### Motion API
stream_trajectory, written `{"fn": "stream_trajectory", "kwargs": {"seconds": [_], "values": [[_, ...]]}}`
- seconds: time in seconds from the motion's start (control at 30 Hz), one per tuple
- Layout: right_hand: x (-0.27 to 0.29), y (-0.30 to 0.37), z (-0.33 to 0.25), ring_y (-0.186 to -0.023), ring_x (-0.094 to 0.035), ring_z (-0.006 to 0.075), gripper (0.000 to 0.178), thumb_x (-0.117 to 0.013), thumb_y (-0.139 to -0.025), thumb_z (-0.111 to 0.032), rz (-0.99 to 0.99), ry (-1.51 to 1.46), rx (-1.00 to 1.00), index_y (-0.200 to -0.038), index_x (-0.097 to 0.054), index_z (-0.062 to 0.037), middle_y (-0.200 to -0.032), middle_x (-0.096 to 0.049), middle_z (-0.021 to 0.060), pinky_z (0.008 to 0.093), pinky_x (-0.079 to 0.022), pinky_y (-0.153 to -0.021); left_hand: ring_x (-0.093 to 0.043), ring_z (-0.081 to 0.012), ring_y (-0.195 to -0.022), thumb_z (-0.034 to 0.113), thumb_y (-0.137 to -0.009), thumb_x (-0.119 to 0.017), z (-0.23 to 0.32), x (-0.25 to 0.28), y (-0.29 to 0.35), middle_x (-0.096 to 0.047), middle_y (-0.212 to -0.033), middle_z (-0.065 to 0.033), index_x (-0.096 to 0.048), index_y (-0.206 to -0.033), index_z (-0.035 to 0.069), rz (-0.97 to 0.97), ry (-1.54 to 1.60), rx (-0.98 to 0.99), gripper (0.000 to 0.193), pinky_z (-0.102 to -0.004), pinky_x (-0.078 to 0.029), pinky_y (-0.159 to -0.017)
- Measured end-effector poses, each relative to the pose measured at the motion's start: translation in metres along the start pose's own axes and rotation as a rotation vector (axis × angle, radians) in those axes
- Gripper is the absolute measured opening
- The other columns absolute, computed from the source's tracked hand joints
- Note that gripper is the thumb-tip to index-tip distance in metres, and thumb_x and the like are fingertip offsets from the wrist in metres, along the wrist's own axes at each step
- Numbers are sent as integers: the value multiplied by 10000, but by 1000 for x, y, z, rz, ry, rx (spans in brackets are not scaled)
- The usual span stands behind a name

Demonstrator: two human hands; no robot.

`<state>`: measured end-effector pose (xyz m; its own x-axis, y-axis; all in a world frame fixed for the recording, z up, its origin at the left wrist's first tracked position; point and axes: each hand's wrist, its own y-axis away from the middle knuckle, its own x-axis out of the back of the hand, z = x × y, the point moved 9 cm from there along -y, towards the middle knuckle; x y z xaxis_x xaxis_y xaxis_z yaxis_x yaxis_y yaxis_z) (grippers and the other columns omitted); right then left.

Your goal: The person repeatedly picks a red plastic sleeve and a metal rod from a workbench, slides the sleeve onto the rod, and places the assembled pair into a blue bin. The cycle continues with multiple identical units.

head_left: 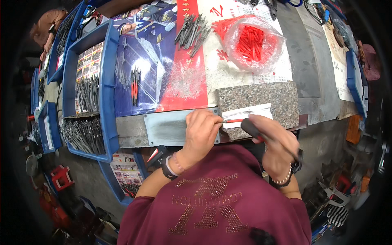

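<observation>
My left hand (204, 128) is closed in a pinch on the dark end of a slim red-and-dark piece (233, 121). This piece lies across a folded white paper pad (249, 110) on a speckled stone slab (281, 94). In my right hand (277, 143) is a dark hammer-like tool (250, 128), its thick end right beside the red part; blur and my fingers hide some of it. Beyond the slab, a clear plastic bag (275, 45) holds many red sleeves (250, 43). A few slim pieces with red parts (135, 85) lie on the blue sheet to the left.
A heap of dark slim pieces (192, 34) lies on the far side of the table. At left stands a divided blue bin (109, 90) filled with similar pieces. A grey plate (165, 126) lies along the table's near edge. Another person's arm (48, 34) shows far left.
</observation>
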<state>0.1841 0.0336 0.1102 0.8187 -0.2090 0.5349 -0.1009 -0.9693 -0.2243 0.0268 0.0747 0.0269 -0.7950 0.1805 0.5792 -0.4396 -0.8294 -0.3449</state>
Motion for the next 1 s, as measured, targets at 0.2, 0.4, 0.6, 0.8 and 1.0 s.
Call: {"fn": "stream_trajectory", "kwargs": {"seconds": [0.2,0.4,0.6,0.8,1.0], "values": [[-51,-19,10,-638,-643,306,199,-591,-951,-244,-157,63,21,-926,-641,-52,-793,-648,98,360,-499,-543,-573,-274,-889,8,-756,-703,1,0,0,-570,-868,-76,-630,-920,73,23,-13,0,191,-381,-385,-827],[-5,-7,2,-725,-679,264,210,-463,-989,-93,77,-215,-139,-1031,-618,42,-941,-680,204,294,-563,-647,-574,-271,-883,14,-756,-696,2,2,1,-566,-859,-72,-628,-909,71,32,6,-34,177,-388,-388,-837],[-53,-21,-8,-681,-671,313,170,-554,-955,-154,-204,68,52,-975,-646,-12,-919,-673,172,331,-528,-584,-574,-267,-878,16,-746,-701,3,1,0,-564,-850,-69,-627,-905,71,33,22,-39,183,-387,-388,-834],[-14,1,29,-796,-672,201,422,-366,-1058,-266,-5,-173,-218,-1083,-622,69,-997,-678,163,261,-546,-646,-580,-266,-875,18,-754,-699,3,2,1,-568,-855,-69,-631,-906,73,27,10,-42,175,-395,-385,-836],[-19,4,23,-727,-688,296,257,-518,-986,-213,-196,258,-100,-986,-602,30,-936,-670,188,340,-528,-598,-591,-272,-889,1,-726,-724,1,1,1,-589,-850,-76,-635,-867,67,24,32,-12,180,-379,-395,-831]]}}
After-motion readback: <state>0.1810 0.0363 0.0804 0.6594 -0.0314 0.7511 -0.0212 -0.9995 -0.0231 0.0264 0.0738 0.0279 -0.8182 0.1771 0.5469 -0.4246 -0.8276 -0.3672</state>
